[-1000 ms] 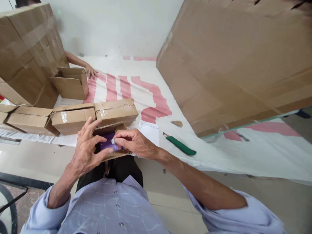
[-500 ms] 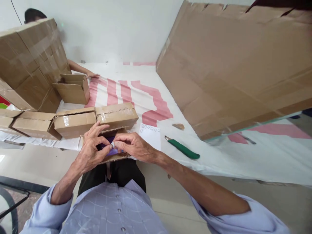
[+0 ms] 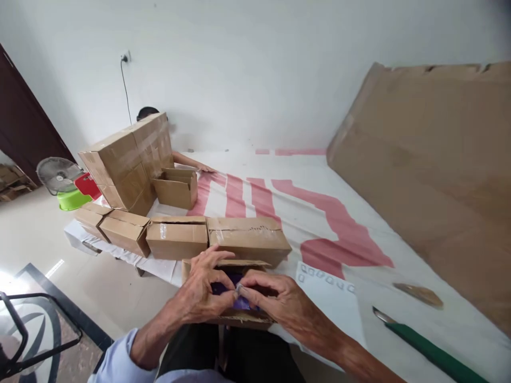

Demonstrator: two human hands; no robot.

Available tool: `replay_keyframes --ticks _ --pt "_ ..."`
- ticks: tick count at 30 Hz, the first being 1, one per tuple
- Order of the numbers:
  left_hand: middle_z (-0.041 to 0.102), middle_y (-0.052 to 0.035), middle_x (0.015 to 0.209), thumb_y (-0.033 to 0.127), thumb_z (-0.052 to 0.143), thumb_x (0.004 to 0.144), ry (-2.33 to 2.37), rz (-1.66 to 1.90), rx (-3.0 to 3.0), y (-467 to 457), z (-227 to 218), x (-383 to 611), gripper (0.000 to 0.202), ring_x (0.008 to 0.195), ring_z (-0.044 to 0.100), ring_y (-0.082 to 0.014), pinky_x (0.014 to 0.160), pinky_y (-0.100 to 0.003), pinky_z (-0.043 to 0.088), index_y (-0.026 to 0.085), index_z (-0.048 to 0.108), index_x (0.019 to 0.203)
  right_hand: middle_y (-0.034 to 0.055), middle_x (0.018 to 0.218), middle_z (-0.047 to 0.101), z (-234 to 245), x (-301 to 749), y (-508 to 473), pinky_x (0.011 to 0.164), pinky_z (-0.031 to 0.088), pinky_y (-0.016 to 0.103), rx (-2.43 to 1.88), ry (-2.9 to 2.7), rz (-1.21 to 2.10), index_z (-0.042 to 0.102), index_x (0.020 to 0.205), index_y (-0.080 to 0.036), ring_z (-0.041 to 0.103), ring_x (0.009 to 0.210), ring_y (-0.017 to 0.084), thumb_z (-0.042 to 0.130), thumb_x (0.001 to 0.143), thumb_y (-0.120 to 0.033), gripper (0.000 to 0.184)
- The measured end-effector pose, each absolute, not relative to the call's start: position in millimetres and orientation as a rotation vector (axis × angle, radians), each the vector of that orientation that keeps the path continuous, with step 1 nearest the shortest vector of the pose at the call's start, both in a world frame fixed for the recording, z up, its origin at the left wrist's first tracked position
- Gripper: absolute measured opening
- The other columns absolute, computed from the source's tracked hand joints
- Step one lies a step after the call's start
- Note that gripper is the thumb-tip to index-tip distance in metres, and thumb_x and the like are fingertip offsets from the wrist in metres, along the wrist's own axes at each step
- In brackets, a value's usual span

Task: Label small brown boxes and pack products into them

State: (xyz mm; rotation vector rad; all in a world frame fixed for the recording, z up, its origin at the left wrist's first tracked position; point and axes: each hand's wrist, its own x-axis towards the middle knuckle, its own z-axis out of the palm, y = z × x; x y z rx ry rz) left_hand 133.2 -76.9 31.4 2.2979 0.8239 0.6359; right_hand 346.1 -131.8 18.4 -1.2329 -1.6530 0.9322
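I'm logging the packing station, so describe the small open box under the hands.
The small box is plain brown cardboard, open at the top, with a purple item inside. It sits at the near edge of the cloth-covered surface, in front of a row of closed boxes. The left hand and right hand rest over it, fingers meeting above the purple item.

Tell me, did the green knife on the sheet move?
No. The green knife lies beside the same paper sheet and brown scrap; only the camera tilted up.

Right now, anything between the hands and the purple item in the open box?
Nothing visible. Left hand and right hand already touch the purple item inside the open cardboard box, its flaps clear.
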Motion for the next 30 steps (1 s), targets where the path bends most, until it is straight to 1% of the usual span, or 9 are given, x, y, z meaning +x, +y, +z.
replay_keyframes --ticks 3,5,10,13,16,19,21,24,30 --pt "0.062 -0.0080 0.159 0.022 0.085 0.084 0.854 0.651 2.251 -82.1 33.0 132.5 0.005 0.162 0.039 -0.0378 0.132 -0.062 0.030 0.024 0.081 0.087 0.0033 0.074 0.072 24.2 342.0 -135.6 0.065 0.054 0.029 -1.296 -1.622 0.950 0.076 0.075 -0.023 0.067 0.070 0.020 0.065 0.092 -0.048 0.032" --pt "0.058 -0.0096 0.162 0.023 0.090 0.079 0.881 0.649 2.259 -81.6 33.6 128.2 0.016 0.163 0.038 -0.0394 0.131 -0.063 0.031 0.024 0.082 0.092 0.0032 0.073 0.071 25.4 342.2 -140.1 0.063 0.054 0.029 -1.328 -1.568 0.933 0.075 0.075 -0.023 0.065 0.067 0.019 0.066 0.092 -0.052 0.035" --pt "0.050 -0.0168 0.167 0.026 0.099 0.069 0.986 0.613 2.422 -73.8 28.9 98.5 0.037 0.162 0.034 -0.0481 0.126 -0.073 0.034 0.022 0.081 0.100 0.0026 0.070 0.068 12.0 382.1 -145.7 0.062 0.055 0.029 -1.428 -1.320 0.620 0.072 0.079 -0.024 0.064 0.064 0.020 0.067 0.092 -0.060 0.038" --pt "0.048 -0.0209 0.166 0.041 0.097 0.074 0.934 0.654 2.529 -73.3 20.9 75.3 0.053 0.159 0.038 -0.0492 0.124 -0.073 0.037 0.022 0.077 0.119 0.0036 0.072 0.072 -4.1 432.5 -145.3 0.063 0.052 0.030 -1.568 -1.225 0.436 0.070 0.081 -0.024 0.066 0.066 0.020 0.064 0.091 -0.057 0.035" --pt "0.047 -0.0183 0.163 0.054 0.086 0.084 0.998 0.725 2.553 -59.2 12.0 59.5 0.055 0.151 0.049 -0.0451 0.119 -0.069 0.046 0.026 0.072 0.130 0.0042 0.073 0.070 -35.1 492.2 -147.6 0.064 0.049 0.030 -1.698 -1.268 0.389 0.068 0.080 -0.021 0.064 0.069 0.020 0.057 0.089 -0.053 0.035" --pt "0.053 -0.0162 0.148 0.065 0.083 0.082 1.009 0.704 2.512 -42.4 3.9 55.3 0.071 0.139 0.057 -0.0423 0.112 -0.066 0.055 0.027 0.066 0.140 0.0036 0.071 0.069 -74.7 534.4 -151.1 0.067 0.046 0.029 -1.883 -1.233 0.380 0.067 0.077 -0.020 0.061 0.069 0.019 0.055 0.087 -0.044 0.028" --pt "0.056 -0.0137 0.140 0.067 0.082 0.081 1.015 0.644 2.463 -40.0 0.3 54.2 0.076 0.132 0.062 -0.0397 0.109 -0.064 0.058 0.029 0.062 0.144 0.0037 0.073 0.071 -95.8 543.1 -148.7 0.067 0.045 0.028 -1.943 -1.222 0.411 0.068 0.077 -0.020 0.061 0.070 0.018 0.056 0.086 -0.036 0.022" --pt "0.056 -0.0121 0.140 0.067 0.081 0.083 1.039 0.598 2.386 -43.5 -3.4 51.9 0.078 0.130 0.063 -0.0385 0.106 -0.063 0.061 0.031 0.058 0.148 0.0052 0.080 0.076 -114.9 538.6 -135.9 0.071 0.045 0.028 -1.971 -1.288 0.451 0.071 0.079 -0.019 0.064 0.076 0.019 0.058 0.086 -0.029 0.018" --pt "0.056 -0.0121 0.143 0.068 0.083 0.081 1.074 0.579 2.341 -42.6 -6.4 50.7 0.080 0.132 0.063 -0.0406 0.104 -0.065 0.062 0.033 0.056 0.148 0.0064 0.088 0.079 -130.0 532.9 -107.0 0.073 0.041 0.028 -2.057 -1.392 0.452 0.074 0.082 -0.019 0.066 0.083 0.020 0.060 0.090 -0.025 0.017"
